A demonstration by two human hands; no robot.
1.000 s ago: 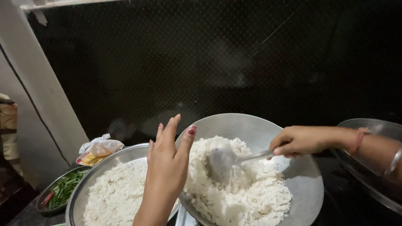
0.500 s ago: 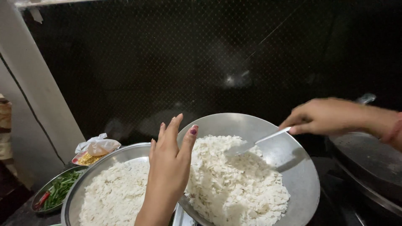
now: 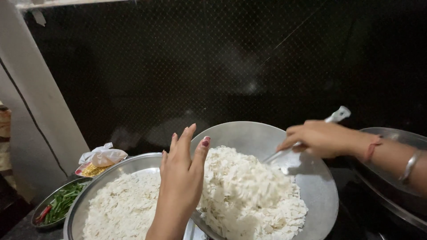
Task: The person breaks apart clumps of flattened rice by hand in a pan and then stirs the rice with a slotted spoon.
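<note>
**Two hands at the flake-filled plates**

Left hand (image 3: 181, 178), lower centre: fingers straight and nearly together, thumb up, palm pressed to the rim of the tilted steel plate (image 3: 311, 178); nothing gripped. Right hand (image 3: 318, 138), centre right: fingers curled closed around a spoon (image 3: 307, 142), handle end poking out toward upper right, bowl down in the white flakes (image 3: 244, 195) heaped on that plate. Red thread and bangle at the wrist. Second plate (image 3: 111, 171) of flakes, lower left, just beside. Small bowl of greens (image 3: 60, 204) at far lower left; plastic packet (image 3: 100, 160) behind it. Dark pan (image 3: 391, 133) at right edge.
</note>
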